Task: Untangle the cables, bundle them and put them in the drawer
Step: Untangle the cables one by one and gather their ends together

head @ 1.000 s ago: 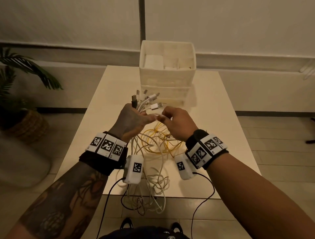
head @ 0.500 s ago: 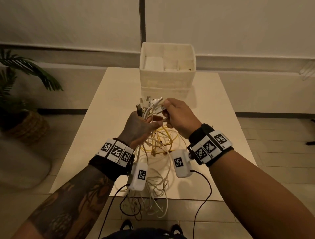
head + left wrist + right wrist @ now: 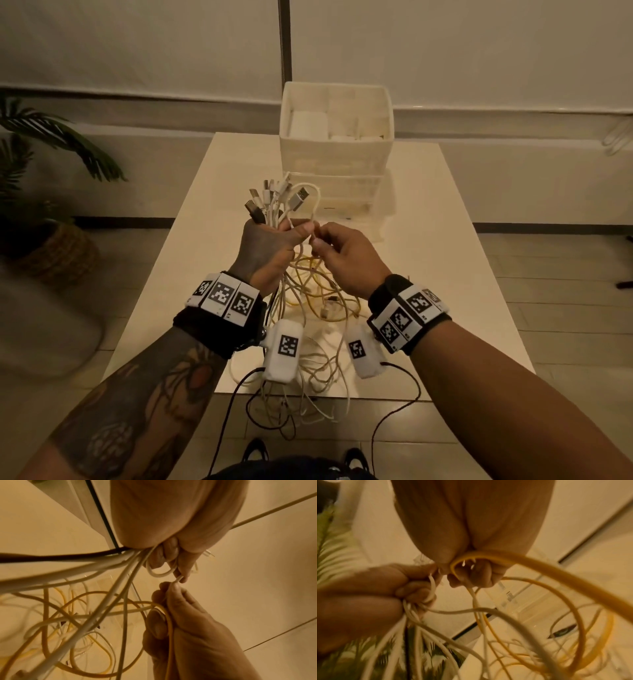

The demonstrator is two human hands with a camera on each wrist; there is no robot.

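Observation:
My left hand point(image 3: 269, 245) grips a bunch of white cables point(image 3: 274, 202) above the table, their USB plugs fanning upward. One white cable point(image 3: 317, 205) loops out of the fist and down to my right hand point(image 3: 337, 255), which pinches it beside the left thumb. In the left wrist view the right hand point(image 3: 173, 588) pinches that thin white cable, and a yellow cable point(image 3: 169, 623) runs through its curled fingers. The loose tails, white and yellow point(image 3: 322, 294), hang tangled over the table's near edge. The white drawer unit point(image 3: 334, 150) stands at the far end of the table.
The cream table point(image 3: 428, 240) is narrow, with tiled floor on both sides. A potted plant in a woven basket point(image 3: 51, 253) stands on the floor at the left. Cable ends point(image 3: 294, 411) dangle past the near table edge above my feet.
Both hands rose slightly with the bunch. My right hand let go of a plug near the top and slid down along the white cable, which now arcs out of the left fist.

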